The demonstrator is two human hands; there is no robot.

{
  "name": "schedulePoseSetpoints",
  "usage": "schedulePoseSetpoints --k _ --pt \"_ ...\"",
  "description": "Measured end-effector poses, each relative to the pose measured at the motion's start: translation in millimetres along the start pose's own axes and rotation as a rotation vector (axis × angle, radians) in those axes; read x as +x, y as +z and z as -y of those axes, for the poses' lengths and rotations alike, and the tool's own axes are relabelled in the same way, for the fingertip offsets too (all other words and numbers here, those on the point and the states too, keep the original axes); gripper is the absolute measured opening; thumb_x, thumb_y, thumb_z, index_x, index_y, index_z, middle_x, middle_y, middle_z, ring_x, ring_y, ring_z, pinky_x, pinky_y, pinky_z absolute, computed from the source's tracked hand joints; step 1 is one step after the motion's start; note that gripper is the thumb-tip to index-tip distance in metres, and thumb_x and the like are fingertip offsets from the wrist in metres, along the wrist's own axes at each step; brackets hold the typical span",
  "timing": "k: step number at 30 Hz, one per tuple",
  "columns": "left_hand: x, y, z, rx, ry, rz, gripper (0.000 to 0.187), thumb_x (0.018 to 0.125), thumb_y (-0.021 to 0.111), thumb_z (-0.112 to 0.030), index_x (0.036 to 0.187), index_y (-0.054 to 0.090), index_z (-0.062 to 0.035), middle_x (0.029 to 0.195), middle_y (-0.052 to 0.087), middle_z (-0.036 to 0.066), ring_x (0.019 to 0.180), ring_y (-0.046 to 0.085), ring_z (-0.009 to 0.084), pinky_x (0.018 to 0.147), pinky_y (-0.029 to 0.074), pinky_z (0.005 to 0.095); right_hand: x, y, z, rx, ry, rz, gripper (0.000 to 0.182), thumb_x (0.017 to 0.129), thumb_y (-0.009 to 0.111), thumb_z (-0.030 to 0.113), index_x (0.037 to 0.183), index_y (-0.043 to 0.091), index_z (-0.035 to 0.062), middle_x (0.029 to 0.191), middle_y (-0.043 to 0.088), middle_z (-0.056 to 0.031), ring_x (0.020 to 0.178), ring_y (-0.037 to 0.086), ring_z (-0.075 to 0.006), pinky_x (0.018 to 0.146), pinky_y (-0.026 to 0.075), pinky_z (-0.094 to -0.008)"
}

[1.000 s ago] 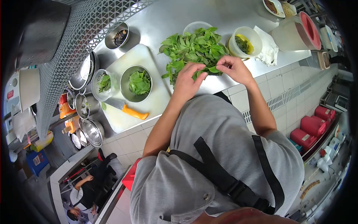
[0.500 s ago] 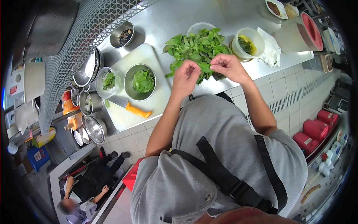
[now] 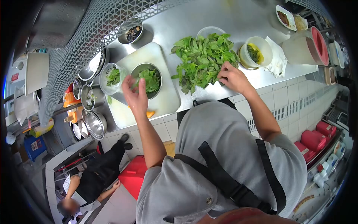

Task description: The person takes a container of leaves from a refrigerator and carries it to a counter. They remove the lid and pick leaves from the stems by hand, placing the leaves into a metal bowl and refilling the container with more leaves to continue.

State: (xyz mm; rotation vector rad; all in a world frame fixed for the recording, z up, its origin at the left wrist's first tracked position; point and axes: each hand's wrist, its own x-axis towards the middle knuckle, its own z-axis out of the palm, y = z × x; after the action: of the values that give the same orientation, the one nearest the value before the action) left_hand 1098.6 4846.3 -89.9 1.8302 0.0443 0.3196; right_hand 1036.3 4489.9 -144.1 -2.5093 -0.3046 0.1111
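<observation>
My left hand (image 3: 137, 98) is over the near-left rim of a steel bowl (image 3: 161, 86), fingers spread and blurred, with nothing visible in them. Loose basil leaves (image 3: 151, 80) lie in that bowl, which stands on a white cutting board (image 3: 168, 100). Beside it is a clear plastic tub (image 3: 106, 90) of green leaves. The orange handle of a knife (image 3: 150, 114) shows beyond my left wrist. My right hand (image 3: 233, 79) is at the near-right edge of a wide basil pile (image 3: 203, 61), fingers curled together; what they hold is hidden.
A tub with yellow liquid and leaves (image 3: 255, 52) and a white cloth (image 3: 276, 59) sit right of the pile. Steel bowls (image 3: 95, 125) line the left side. A metal mesh (image 3: 80, 48) rises at the upper left. Another person (image 3: 93, 179) is at the lower left.
My left hand has left the basil pile and moved left to the steel bowl, its fingers opening. My right hand has lowered slightly at the pile's edge. The view has shifted.
</observation>
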Motion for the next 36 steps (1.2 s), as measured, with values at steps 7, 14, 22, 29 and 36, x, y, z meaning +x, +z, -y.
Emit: schedulePoseSetpoints --k 7,14,22,29,36 --pt "-17.0 48.8 -22.4 0.101 0.193 0.269 0.03 0.081 0.075 -0.016 0.104 0.063 -0.0015 0.106 0.064 0.012 0.099 0.061 0.0243 0.08 0.05 0.033 3.0 -19.7 -9.5 0.913 0.276 0.087 0.008 0.088 0.069 0.008 0.092 0.064 0.0032 0.089 0.059 0.0031 0.071 0.049 -0.004 0.062 0.041 -0.0201" --pt "-47.2 119.3 -37.3 0.023 0.087 0.76 0.026 0.081 0.075 -0.013 0.103 0.066 -0.0024 0.092 0.069 0.01 0.079 0.066 0.0175 0.068 0.052 0.0296 14.0 -22.3 24.4 1.007 0.228 0.053 0.009 0.09 0.067 0.01 0.094 0.065 0.0024 0.079 0.062 0.0048 0.07 0.052 -0.0019 0.062 0.043 -0.0195" --pt "-6.4 29.9 -1.9 0.278 0.092 0.342 0.016 0.084 0.071 -0.008 0.097 0.067 -0.0003 0.091 0.069 0.012 0.072 0.064 0.0173 0.064 0.053 0.0278 -1.2 -13.0 18.6 0.663 0.237 -0.054 0.014 0.085 0.068 0.009 0.098 0.066 0.0033 0.084 0.065 -0.0035 0.065 0.055 -0.0086 0.06 0.046 -0.0254" --pt "21.4 -22.0 -0.5 0.786 0.138 0.148 0.045 0.072 0.083 -0.017 0.11 0.062 -0.0031 0.098 0.059 0.012 0.093 0.058 0.0254 0.078 0.049 0.0356 22.7 -7.4 4.8 -0.052 0.207 -0.432 0.027 0.083 0.065 0.01 0.11 0.063 0.0045 0.111 0.062 -0.0153 0.094 0.064 -0.0323 0.082 0.052 -0.0406" --pt "-8.8 104.6 -4.8 0.351 0.391 0.544 0.043 0.073 0.08 -0.016 0.111 0.062 -0.0044 0.107 0.059 0.014 0.1 0.057 0.0337 0.086 0.048 0.0398 1.6 19.0 31.1 0.131 0.057 0.023 0.029 0.084 0.063 0.01 0.112 0.064 0.0064 0.115 0.062 -0.0167 0.1 0.061 -0.0351 0.088 0.05 -0.0436"
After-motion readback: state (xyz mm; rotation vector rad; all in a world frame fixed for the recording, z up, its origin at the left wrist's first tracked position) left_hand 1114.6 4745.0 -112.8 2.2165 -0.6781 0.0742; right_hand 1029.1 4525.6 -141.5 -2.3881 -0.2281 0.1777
